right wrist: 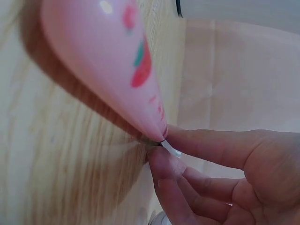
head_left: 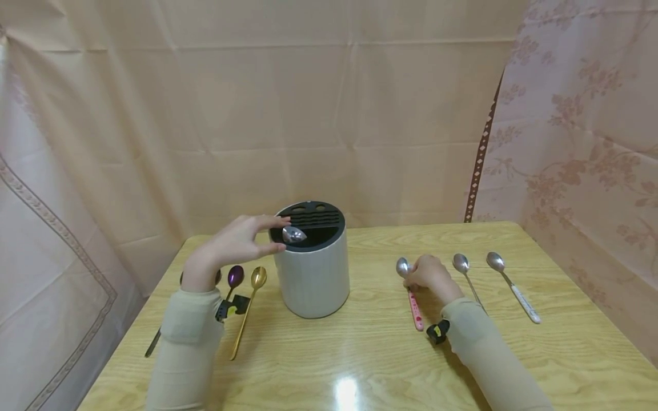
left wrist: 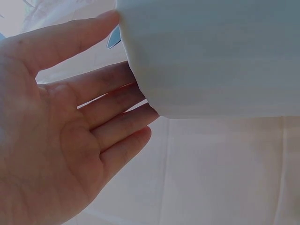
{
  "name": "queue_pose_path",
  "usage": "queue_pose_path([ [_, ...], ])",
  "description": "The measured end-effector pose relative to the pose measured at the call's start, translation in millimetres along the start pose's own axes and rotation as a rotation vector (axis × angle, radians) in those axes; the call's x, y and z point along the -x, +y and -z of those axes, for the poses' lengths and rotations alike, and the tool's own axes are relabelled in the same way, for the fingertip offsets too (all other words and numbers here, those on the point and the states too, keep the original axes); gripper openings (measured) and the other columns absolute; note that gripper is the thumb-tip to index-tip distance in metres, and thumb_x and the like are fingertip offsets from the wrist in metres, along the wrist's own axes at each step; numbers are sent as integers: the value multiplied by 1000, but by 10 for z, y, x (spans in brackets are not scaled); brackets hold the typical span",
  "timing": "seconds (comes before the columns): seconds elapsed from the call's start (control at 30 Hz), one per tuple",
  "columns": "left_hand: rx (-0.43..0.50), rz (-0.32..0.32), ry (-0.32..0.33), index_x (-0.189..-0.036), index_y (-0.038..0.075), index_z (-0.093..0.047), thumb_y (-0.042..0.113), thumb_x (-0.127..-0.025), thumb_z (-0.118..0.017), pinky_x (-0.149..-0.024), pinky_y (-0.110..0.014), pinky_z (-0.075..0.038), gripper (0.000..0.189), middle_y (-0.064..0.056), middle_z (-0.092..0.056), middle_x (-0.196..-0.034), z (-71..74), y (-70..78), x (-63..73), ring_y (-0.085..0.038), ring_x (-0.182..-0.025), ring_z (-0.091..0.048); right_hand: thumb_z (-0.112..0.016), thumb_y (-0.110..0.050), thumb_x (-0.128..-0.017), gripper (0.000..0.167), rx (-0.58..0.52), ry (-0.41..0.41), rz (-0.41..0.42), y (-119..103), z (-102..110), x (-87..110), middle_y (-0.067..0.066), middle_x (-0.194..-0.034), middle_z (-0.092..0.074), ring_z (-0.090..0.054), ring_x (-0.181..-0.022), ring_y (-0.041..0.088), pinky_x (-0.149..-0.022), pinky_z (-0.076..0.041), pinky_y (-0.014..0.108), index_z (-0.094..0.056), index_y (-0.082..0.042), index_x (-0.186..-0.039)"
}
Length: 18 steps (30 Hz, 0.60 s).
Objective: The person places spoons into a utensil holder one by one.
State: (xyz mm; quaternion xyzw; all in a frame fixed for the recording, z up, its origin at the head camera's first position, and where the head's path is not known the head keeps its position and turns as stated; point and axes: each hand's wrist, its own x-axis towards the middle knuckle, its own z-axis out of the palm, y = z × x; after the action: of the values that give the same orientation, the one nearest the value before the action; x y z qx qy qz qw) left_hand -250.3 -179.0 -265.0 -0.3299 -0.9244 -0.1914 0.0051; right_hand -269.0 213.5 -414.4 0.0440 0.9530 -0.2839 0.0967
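My left hand is at the top of a white utensil holder with a black slotted lid. Its thumb and fingers are spread apart, fairly straight, at the rim. Between them, the bowl of a silver spoon stands out of the large opening; its handle is hidden inside. In the left wrist view, that hand's fingers pass behind the holder's side. On the right, my right hand pinches a pink-handled spoon at the neck, between thumb and fingers. Strawberry prints mark its handle, close over the table.
Farther right lie a silver spoon and a spoon with a white patterned handle. At the left are a gold spoon, a purple-bowled spoon and a dark spoon, partly behind my left arm. Curtains surround the wooden table.
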Motion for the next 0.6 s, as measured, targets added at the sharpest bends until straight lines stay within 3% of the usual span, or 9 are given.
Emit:
queue_pose_path([
  [0.6,7,15,-2,-137,15,-52,35,-89,-64,-106,-55,-36,54,-7,-49,-143,-1,3,-4,-32,-131,-46,-78,-18,-74,17,-2,-40,-13,38,-1,-79,0,-56,-65,-51,-53,10,-55,-38,22,-71,-5,-66],
])
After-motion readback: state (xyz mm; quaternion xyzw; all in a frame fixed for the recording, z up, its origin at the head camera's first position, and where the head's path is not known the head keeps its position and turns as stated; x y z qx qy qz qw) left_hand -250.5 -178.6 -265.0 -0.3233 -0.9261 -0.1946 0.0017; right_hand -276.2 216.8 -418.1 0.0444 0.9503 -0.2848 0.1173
